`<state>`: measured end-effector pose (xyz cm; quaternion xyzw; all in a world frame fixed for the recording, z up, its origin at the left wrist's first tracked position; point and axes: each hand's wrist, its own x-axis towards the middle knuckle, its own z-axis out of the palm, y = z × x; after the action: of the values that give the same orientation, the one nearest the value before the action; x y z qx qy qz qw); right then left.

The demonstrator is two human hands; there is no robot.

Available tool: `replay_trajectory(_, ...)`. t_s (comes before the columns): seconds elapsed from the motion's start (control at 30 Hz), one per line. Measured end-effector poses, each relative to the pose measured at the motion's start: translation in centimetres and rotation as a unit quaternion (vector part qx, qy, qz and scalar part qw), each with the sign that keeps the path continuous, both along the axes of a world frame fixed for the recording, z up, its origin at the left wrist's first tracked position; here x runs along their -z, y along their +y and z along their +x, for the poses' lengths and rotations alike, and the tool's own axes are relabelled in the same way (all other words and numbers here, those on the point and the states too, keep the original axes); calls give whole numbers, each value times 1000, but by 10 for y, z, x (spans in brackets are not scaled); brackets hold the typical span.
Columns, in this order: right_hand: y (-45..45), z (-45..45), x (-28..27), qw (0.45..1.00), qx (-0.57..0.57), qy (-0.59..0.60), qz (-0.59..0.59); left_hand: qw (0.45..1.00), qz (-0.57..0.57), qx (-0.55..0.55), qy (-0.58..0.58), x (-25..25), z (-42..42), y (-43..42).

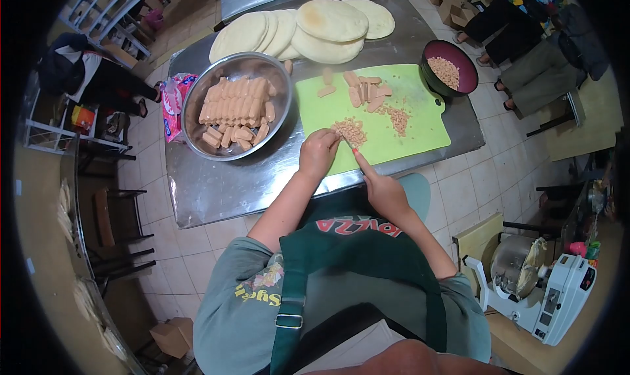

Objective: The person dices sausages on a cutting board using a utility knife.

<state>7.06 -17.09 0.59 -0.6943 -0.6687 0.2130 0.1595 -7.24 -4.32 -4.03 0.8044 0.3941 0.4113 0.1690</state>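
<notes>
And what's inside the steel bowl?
The steel bowl holds pinkish sausages stacked in a block, with loose ones along the near side. The stack hides the bowl's bottom beneath it.

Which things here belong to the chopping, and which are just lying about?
Chopping:
knife in the right hand
left hand beside chopped pieces
green board
steel bowl of sausages
dark bowl of chopped pieces

Apparently just about:
flatbreads
pink packet
white mixer
cardboard box
</notes>
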Motion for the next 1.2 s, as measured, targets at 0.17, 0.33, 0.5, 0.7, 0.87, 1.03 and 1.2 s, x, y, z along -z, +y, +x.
replay_trajectory(0.17,-22,4,-12,997,21,17,-76,1000,-14,7,9,-1,-2,-1)
replay_trajectory(0.33,-26,13,-16,998,21,48,-33,1000,-4,11,2,-2,-2,-2)
replay_trajectory(0.5,-11,0,-15,998,26,20,53,1000,-4,3,14,-2,-1,-2)
replay_trajectory(0.7,-1,-8,-5,992,-2,-41,118,1000,-13,-3,9,-3,-1,-2)
replay_trajectory(0.87,3,-8,-6,992,-4,-64,105,999,-30,-7,22,-2,-1,-3)
replay_trajectory(1.03,16,-10,-10,995,-11,-65,80,999,-30,-7,26,-3,-2,-3)
replay_trajectory(1.2,34,-8,-8,1000,-10,-21,0,999,-27,-6,21,-1,-2,-3)
